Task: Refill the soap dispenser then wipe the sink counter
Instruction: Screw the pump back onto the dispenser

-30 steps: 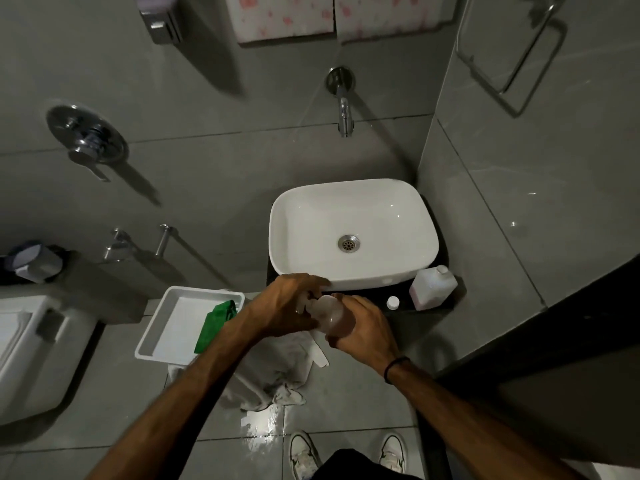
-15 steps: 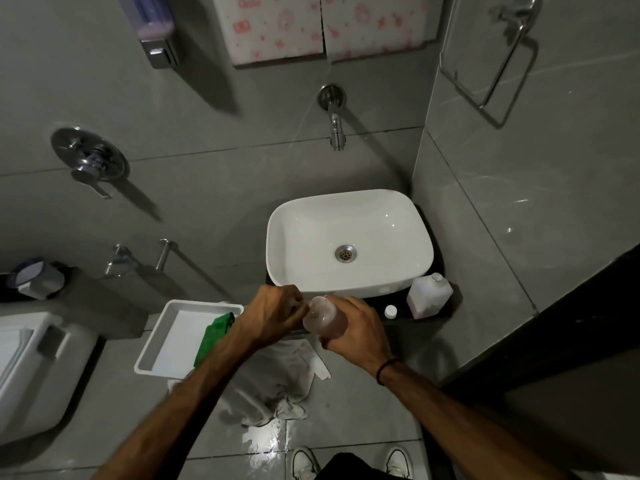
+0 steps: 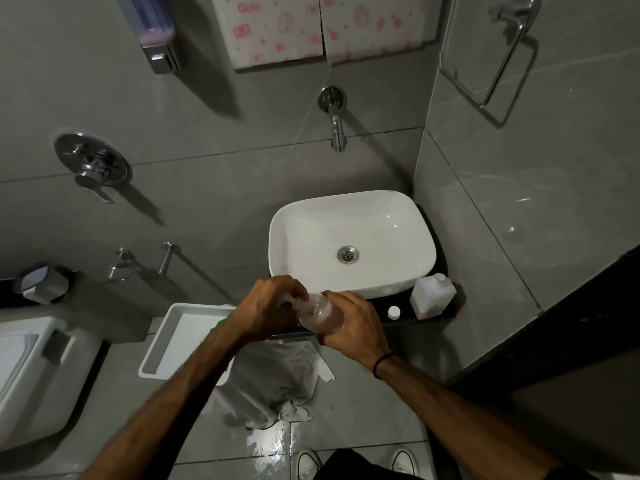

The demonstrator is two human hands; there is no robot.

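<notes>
I hold a clear soap dispenser bottle [image 3: 320, 315] with pinkish liquid in front of the white sink [image 3: 349, 240]. My right hand [image 3: 353, 323] grips its body. My left hand [image 3: 273, 306] is closed over its pump top. A white refill bottle [image 3: 431, 296] stands uncapped on the dark counter [image 3: 401, 303] right of the sink, its small white cap [image 3: 394, 312] beside it. A grey cloth [image 3: 273, 379] hangs below the counter edge.
A white tray [image 3: 173, 344] with something green in it sits left of my arms. A wall tap [image 3: 336, 129] juts over the sink. A wall soap dispenser [image 3: 157, 39] hangs at upper left. A toilet [image 3: 31, 375] is at far left, a towel ring [image 3: 498, 64] at upper right.
The view has tilted up slightly, showing more of the wall. Both hands stay on the dispenser bottle, with the left hand shifting a little over the pump top.
</notes>
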